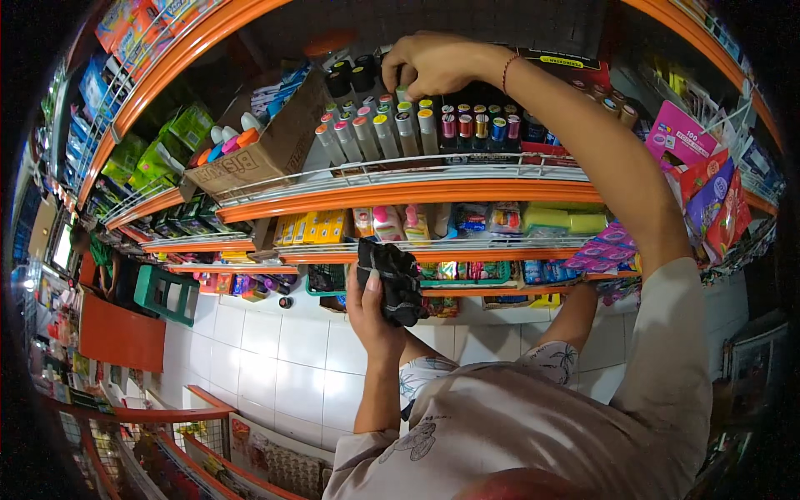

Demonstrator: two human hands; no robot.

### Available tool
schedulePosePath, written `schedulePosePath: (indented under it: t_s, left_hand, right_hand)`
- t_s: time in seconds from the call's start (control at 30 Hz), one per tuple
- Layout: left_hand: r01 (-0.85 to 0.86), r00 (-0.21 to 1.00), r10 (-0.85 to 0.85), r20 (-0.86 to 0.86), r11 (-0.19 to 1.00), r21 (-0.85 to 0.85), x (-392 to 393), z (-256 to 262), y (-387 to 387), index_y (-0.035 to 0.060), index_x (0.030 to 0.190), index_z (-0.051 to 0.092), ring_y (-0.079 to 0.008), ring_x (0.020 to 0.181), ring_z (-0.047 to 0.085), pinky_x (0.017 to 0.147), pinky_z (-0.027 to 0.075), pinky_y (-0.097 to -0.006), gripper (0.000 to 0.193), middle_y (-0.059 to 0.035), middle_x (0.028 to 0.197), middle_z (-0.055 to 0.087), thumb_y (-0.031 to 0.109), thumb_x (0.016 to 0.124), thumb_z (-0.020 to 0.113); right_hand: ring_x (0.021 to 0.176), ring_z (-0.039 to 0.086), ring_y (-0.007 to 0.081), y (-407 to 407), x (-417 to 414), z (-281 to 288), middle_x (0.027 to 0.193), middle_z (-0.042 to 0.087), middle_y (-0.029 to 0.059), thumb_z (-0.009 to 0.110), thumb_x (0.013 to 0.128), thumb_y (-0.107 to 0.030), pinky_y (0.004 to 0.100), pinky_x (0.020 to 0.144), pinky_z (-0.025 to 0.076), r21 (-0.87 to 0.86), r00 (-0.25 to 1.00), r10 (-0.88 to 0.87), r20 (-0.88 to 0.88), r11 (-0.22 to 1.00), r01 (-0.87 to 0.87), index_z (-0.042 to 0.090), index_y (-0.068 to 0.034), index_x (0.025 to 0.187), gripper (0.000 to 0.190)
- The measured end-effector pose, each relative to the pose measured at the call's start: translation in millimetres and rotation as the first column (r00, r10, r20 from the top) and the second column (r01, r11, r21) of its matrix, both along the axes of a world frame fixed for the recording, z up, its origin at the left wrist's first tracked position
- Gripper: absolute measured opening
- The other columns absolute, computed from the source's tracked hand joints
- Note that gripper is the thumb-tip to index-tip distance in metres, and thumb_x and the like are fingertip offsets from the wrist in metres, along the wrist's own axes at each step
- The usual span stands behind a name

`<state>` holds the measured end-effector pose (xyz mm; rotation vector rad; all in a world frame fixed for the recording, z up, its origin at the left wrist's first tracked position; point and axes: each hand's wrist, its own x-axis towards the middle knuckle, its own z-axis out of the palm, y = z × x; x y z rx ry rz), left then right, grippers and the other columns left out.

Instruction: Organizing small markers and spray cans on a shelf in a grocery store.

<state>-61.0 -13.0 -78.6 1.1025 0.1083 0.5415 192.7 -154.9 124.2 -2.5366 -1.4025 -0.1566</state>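
Observation:
My left hand (pixel 376 319) grips a bunched black cloth (pixel 390 284), held in front of the lower shelves. Over the upper shelf (pixel 400 195), my right hand (pixel 437 65) reaches in among rows of small slim bottles (pixel 383 134) with coloured caps. Its thumb and fingers close around the top of a bottle with a pale green cap (pixel 403 94). Right of these bottles stand shorter dark ones with shiny caps (pixel 465 127). Several black-capped bottles (pixel 339 82) are left of my right hand.
A cardboard box (pixel 256 159) of coloured bottles and packets sits left on the shelf. Sachets (pixel 712 194) hang at the right. Below are yellow boxes (pixel 310 227) and green baskets (pixel 465 273). A green plastic stool (pixel 165 295) stands on the tiled floor (pixel 275 356); a person (pixel 103 259) is beyond it.

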Motion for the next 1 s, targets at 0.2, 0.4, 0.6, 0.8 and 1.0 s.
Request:
schedulePosePath:
  t_s: [0.2, 0.4, 0.6, 0.8, 1.0]
  left_hand:
    - [0.048, 0.998, -0.049, -0.030, 0.998, -0.037, -3, 5, 2, -0.0028, 0.118, 0.053, -0.0122, 0.090, 0.054, 0.079, 0.046, -0.0250, 0.037, -0.0060, 0.103, 0.057, 0.023, 0.092, 0.052]
    - [0.043, 0.999, -0.043, 0.002, 0.997, -0.067, -4, 7, -3, -0.0027, 0.118, 0.052, -0.0125, 0.090, 0.056, 0.077, 0.048, -0.0253, 0.039, -0.0063, 0.102, 0.057, 0.026, 0.093, 0.051]
    - [0.294, 0.946, -0.324, -0.008, 0.869, -0.397, -11, -4, 12, 0.0055, 0.129, 0.052, -0.0208, 0.103, 0.061, 0.087, 0.051, -0.0318, 0.050, -0.0097, 0.118, 0.059, 0.041, 0.095, 0.045]
    - [0.314, 0.936, -0.344, 0.077, 0.715, -0.625, -8, 13, -2, 0.0122, 0.138, 0.047, -0.0300, 0.116, 0.057, 0.094, 0.049, -0.0502, 0.060, -0.0116, 0.131, 0.056, 0.053, 0.095, 0.038]
    - [0.625, 0.749, -0.539, 0.385, 0.383, -0.680, -10, 22, -20, 0.0133, 0.147, 0.036, -0.0387, 0.130, 0.042, 0.102, 0.031, -0.0720, 0.073, -0.0138, 0.144, 0.042, 0.063, 0.093, 0.031]
  right_hand:
    - [0.076, 0.070, 0.0256, 0, -7, 6, 0.092, 0.071, 0.0152, 0.071, 0.076, -0.010, 0.0358, 0.064, 0.055, -0.046, 0.997, -0.011, -0.073, 0.999, 0.008, 0.071, -0.001, 0.101, 0.027]
    - [0.052, 0.063, 0.0194, -5, -14, 17, 0.084, 0.072, 0.0141, 0.061, 0.084, -0.010, 0.0314, 0.050, 0.050, 0.075, 0.989, -0.074, -0.126, 0.994, 0.084, 0.070, 0.001, 0.105, 0.026]
    - [0.083, 0.067, 0.0293, -19, -35, 46, 0.087, 0.070, 0.0146, 0.069, 0.080, -0.017, 0.0393, 0.074, 0.051, 0.146, 0.968, -0.218, 0.127, 0.969, 0.199, 0.069, -0.001, 0.102, 0.027]
    - [0.088, 0.067, 0.0309, -19, -40, 22, 0.089, 0.070, 0.0146, 0.077, 0.074, -0.024, 0.0408, 0.077, 0.051, 0.115, 0.929, -0.277, 0.244, 0.960, 0.256, 0.070, -0.003, 0.094, 0.030]
    - [0.100, 0.064, 0.0337, -14, -41, 34, 0.103, 0.068, 0.0169, 0.079, 0.072, -0.023, 0.0435, 0.082, 0.051, -0.014, 0.941, -0.319, 0.109, 0.946, 0.323, 0.070, -0.005, 0.096, 0.032]
